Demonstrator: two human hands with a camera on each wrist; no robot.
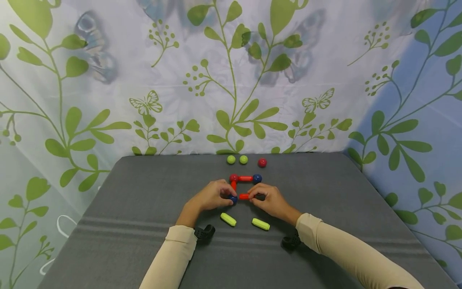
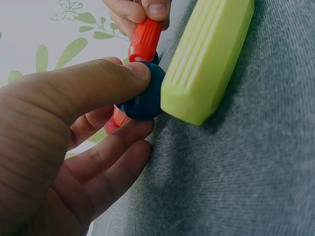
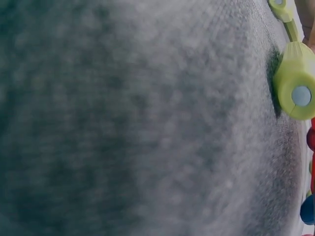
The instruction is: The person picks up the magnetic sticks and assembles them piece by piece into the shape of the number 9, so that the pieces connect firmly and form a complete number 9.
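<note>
My left hand (image 1: 211, 196) pinches a blue ball (image 1: 233, 199) between thumb and fingers; the left wrist view shows this blue ball (image 2: 153, 93) up close. Facing it, my right hand (image 1: 271, 199) holds a red rod (image 1: 244, 196) in its fingertips, one end pointing at the ball. Whether rod and ball touch, I cannot tell. Behind the hands, a red ball (image 1: 234, 177) forms a corner between a second red rod (image 1: 246, 178), which runs to another blue ball (image 1: 257, 178), and a third red rod (image 1: 234, 185) leading toward the pinched ball.
Two yellow-green rods (image 1: 228, 219) (image 1: 261, 224) lie on the grey table (image 1: 144, 249) nearer me. Along the far edge sit two green balls (image 1: 231, 159) (image 1: 243, 159) and a red ball (image 1: 262, 162). A patterned curtain (image 1: 202, 92) hangs behind the table.
</note>
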